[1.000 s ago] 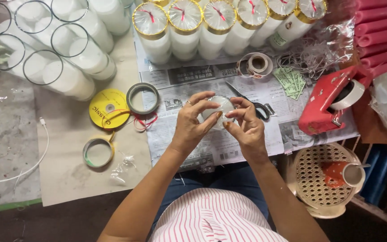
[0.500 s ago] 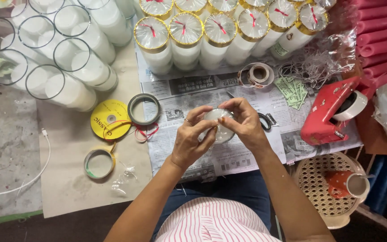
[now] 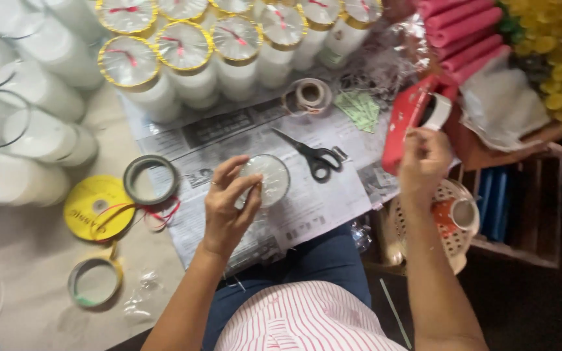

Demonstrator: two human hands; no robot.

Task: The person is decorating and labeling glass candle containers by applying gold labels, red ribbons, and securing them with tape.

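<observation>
A moment ago both hands worked one clear round lid [image 3: 265, 179] over the newspaper [image 3: 333, 208]; now only the left hand [image 3: 229, 208] pinches its rim, while the right hand [image 3: 424, 159] has swung out to the red tape dispenser [image 3: 411, 117], fingertips pressed together, seemingly fetching tape. Beyond lie one pair of scissors [image 3: 313, 156], one brownish tape roll [image 3: 310, 94], then at least eight yellow-rimmed sealed jars [image 3: 183, 49]

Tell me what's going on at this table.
A person in a striped shirt sits over spread newspaper. The left hand holds a round clear-wrapped lid by its edge, while the right hand reaches to the red tape dispenser. Black scissors lie just beyond the lid. Rows of white jars with yellow-rimmed tops stand at the far side, and ribbon and tape rolls lie to the left.
</observation>
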